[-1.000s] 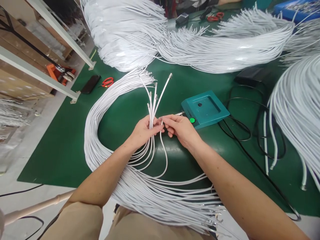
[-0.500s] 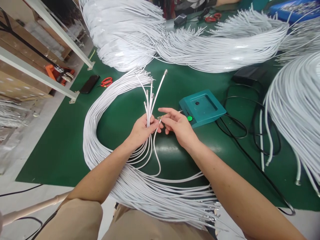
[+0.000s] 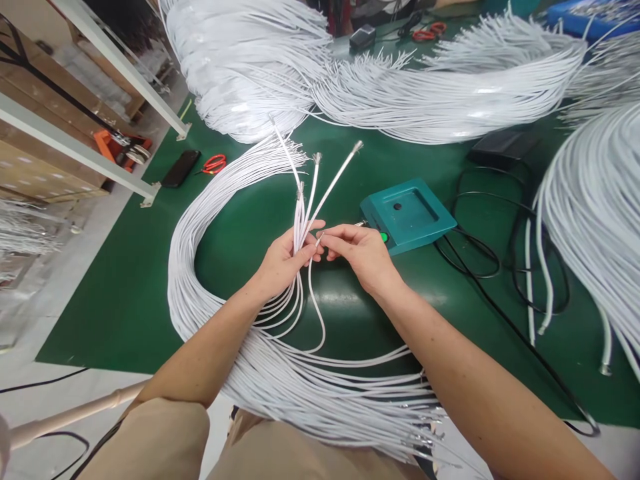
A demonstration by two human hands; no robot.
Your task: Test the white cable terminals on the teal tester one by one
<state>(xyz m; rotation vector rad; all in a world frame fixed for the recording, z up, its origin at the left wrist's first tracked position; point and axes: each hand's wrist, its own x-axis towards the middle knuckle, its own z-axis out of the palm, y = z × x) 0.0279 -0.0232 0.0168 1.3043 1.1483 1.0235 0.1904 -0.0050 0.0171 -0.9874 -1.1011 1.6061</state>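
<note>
Several white cables (image 3: 299,230) stand up out of my left hand (image 3: 287,260), which is closed around them; their bare, frayed metal ends point up and away from me. One more cable (image 3: 313,300) loops up from below to its thumb and fingers. The fingertips of my right hand (image 3: 363,257) are pinched on the tip of that cable, almost touching the left fingers; the tip itself is mostly hidden. A big curved bundle of white cables (image 3: 183,267) lies around my left forearm and across my lap side of the table.
Right of my hands sits a teal device (image 3: 407,213) with a green button and black cords. More white cable bundles (image 3: 440,107) lie at the back and right. Red-handled snips (image 3: 214,164) and a black phone (image 3: 181,169) lie at left on the green table (image 3: 120,287).
My right fingers have drawn together from a looser spread onto the cable tip, where a small metallic end showed before. The upright cable ends in my left hand have fanned rightward.
</note>
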